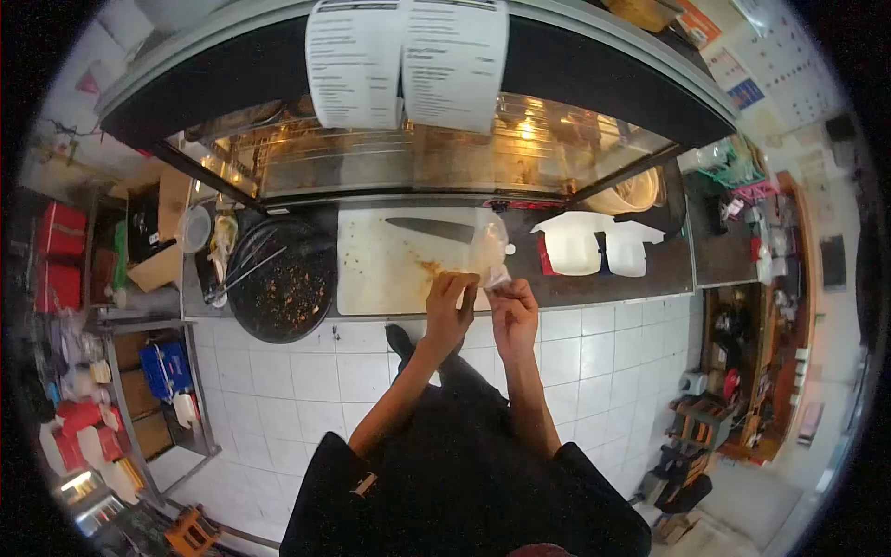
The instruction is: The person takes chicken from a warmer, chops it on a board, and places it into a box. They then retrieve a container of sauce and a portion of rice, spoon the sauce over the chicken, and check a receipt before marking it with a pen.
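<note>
A cramped food-stall kitchen, white-tiled below the bench (673, 265), with a lit glass display case (418, 158) and two printed paper sheets (408, 65) hanging behind the white cutting board (385, 265). At the board's front edge, a person in a dark top works a thin, clear plastic bag (487, 246). The left hand (449, 302) is closed on the bag's near side and the right hand (513, 311) pinches its other side, fingers curled tight. The bag stands partly over the board, right at its near right corner, with orange smears on the board just beside it. A large knife (432, 228) lies flat toward the back of the board, close behind the bag. Left of the board sits a round dark tray (278, 292) scattered with crumbs, tongs (237, 276) resting across its rim. White foam containers (573, 249) wait open to the right of the board.

The likely hazards are that the flimsy bag, held at the very lip of the bench, could slip or tear and drop its contents onto the tiles, and that a careless reach past it could meet the knife.
</note>
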Demonstrator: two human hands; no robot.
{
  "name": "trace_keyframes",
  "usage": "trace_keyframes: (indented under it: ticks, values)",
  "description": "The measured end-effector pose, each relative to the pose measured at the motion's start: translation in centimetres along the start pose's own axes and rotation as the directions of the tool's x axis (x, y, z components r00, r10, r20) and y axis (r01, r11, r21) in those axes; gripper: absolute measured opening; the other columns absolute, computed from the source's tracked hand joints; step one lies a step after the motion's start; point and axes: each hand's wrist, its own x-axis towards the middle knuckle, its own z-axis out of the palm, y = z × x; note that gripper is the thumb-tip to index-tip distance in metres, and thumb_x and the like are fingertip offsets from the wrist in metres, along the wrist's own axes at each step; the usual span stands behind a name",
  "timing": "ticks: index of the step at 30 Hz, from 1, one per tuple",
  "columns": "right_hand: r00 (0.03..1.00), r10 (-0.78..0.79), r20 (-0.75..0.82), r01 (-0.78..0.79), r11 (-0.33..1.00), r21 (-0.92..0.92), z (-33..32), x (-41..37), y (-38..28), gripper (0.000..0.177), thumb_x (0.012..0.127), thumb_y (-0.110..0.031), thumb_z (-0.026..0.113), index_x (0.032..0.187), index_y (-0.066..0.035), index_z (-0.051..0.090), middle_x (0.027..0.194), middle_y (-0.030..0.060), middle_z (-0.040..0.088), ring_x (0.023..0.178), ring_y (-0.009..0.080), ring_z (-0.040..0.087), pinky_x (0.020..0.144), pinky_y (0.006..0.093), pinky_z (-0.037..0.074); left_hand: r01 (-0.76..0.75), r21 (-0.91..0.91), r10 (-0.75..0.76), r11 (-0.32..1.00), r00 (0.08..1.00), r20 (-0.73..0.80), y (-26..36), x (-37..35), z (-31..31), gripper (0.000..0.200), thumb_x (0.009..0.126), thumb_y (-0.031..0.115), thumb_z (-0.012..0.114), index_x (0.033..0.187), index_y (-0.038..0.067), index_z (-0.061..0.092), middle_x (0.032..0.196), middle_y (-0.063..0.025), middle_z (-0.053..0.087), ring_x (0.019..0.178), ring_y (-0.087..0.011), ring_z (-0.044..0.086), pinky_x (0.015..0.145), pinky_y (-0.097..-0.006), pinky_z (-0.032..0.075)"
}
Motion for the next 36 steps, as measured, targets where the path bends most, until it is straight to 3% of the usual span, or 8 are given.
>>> trace_keyframes:
  ticks: [5, 8, 13, 24, 27, 29, 35, 36]
  values:
    - [0.971, -0.078, 0.226, 0.131, 0.964, -0.231, -8.7, 1.9, -3.5, 0.024, 0.092, -0.014, 0.052, 0.112, -0.003, 0.059, 0.101, 0.0079, 0.063, 0.090, 0.0181, 0.061, 0.081, 0.0315, 0.051, -0.080, -0.474, 0.146, 0.877, 0.984, 0.103, 4.1, 0.9, 6.4, 0.049, 0.070, 0.002, 0.066, 0.118, 0.011, 0.063, 0.113, -0.0136, 0.061, 0.108, -0.0297, 0.056, 0.090, -0.0396, 0.047]
    - [0.977, 0.047, 0.206, -0.083, 0.982, 0.167, -3.6, 2.1, -0.3, 0.050, 0.099, -0.023, 0.047, 0.139, 0.006, 0.040, 0.139, 0.0194, 0.048, 0.127, 0.0296, 0.049, 0.108, 0.0389, 0.039, -0.182, -0.049, 0.188, 0.982, 0.945, 0.267, 4.8, 0.4, 0.8, 0.041, 0.086, 0.010, 0.060, 0.127, 0.014, 0.056, 0.102, -0.0147, 0.059, 0.092, -0.0308, 0.055, 0.081, -0.0423, 0.043]
    - [0.903, 0.141, 0.407, -0.139, 0.990, -0.034, -6.1, 2.3, 0.1, 0.063, 0.094, -0.044, 0.054, 0.141, -0.004, 0.039, 0.142, 0.0164, 0.044, 0.135, 0.0320, 0.039, 0.111, 0.0472, 0.034, -0.214, -0.054, 0.220, 0.975, 0.962, 0.162, 7.3, -0.4, 1.3, 0.028, 0.085, 0.009, 0.061, 0.112, 0.006, 0.053, 0.097, -0.0138, 0.058, 0.098, -0.0339, 0.055, 0.090, -0.0452, 0.043]
    - [0.361, 0.192, 0.912, -0.586, 0.808, 0.062, -0.4, 10.3, 1.9, 0.065, 0.094, -0.052, 0.047, 0.149, -0.021, 0.031, 0.153, 0.0029, 0.033, 0.142, 0.0284, 0.027, 0.112, 0.0555, 0.024, -0.059, 0.099, 0.051, 0.993, 0.996, 0.077, 7.7, -1.1, 1.9, 0.033, 0.064, -0.002, 0.063, 0.096, 0.001, 0.054, 0.109, -0.0186, 0.053, 0.111, -0.0394, 0.048, 0.094, -0.0440, 0.041]
    - [0.783, 0.446, 0.433, -0.514, 0.856, 0.048, 1.1, 9.4, 1.4, 0.079, 0.084, -0.066, 0.057, 0.143, -0.016, 0.039, 0.153, 0.0037, 0.030, 0.142, 0.0324, 0.027, 0.109, 0.0664, 0.021, 0.051, -0.038, -0.045, 0.998, 0.989, 0.141, 7.9, -1.0, 1.4, 0.030, 0.063, -0.007, 0.057, 0.092, 0.000, 0.053, 0.103, -0.0193, 0.053, 0.105, -0.0407, 0.048, 0.087, -0.0447, 0.042]
    - [0.621, 0.381, 0.685, -0.586, 0.806, 0.084, -1.7, 10.4, 2.3, 0.078, 0.085, -0.068, 0.053, 0.144, -0.020, 0.039, 0.151, -0.0020, 0.033, 0.142, 0.0312, 0.026, 0.112, 0.0582, 0.019, 0.120, -0.097, -0.100, 0.988, 0.976, 0.195, 8.5, -1.1, 1.2, 0.031, 0.062, -0.009, 0.055, 0.092, 0.000, 0.053, 0.101, -0.0197, 0.053, 0.103, -0.0415, 0.049, 0.083, -0.0455, 0.042]
    - [0.890, 0.385, 0.244, -0.445, 0.848, 0.287, -1.8, 10.0, 1.9, 0.075, 0.094, -0.062, 0.037, 0.153, -0.019, 0.020, 0.159, 0.0048, 0.018, 0.142, 0.0300, 0.024, 0.113, 0.0512, 0.014, 0.073, -0.105, -0.052, 0.992, 0.980, 0.191, 7.9, -2.6, 2.7, 0.041, 0.062, -0.010, 0.060, 0.100, 0.002, 0.056, 0.106, -0.0179, 0.055, 0.107, -0.0398, 0.052, 0.083, -0.0443, 0.047]
    - [0.614, 0.219, 0.759, -0.396, 0.917, 0.056, -6.0, 12.7, 3.9, 0.069, 0.098, -0.053, 0.034, 0.154, -0.016, 0.016, 0.158, 0.0084, 0.020, 0.142, 0.0333, 0.023, 0.114, 0.0498, 0.015, -0.010, -0.083, 0.024, 0.997, 0.985, 0.171, 6.6, -3.2, 4.3, 0.042, 0.061, -0.009, 0.062, 0.101, 0.003, 0.056, 0.109, -0.0182, 0.055, 0.110, -0.0394, 0.052, 0.084, -0.0435, 0.047]
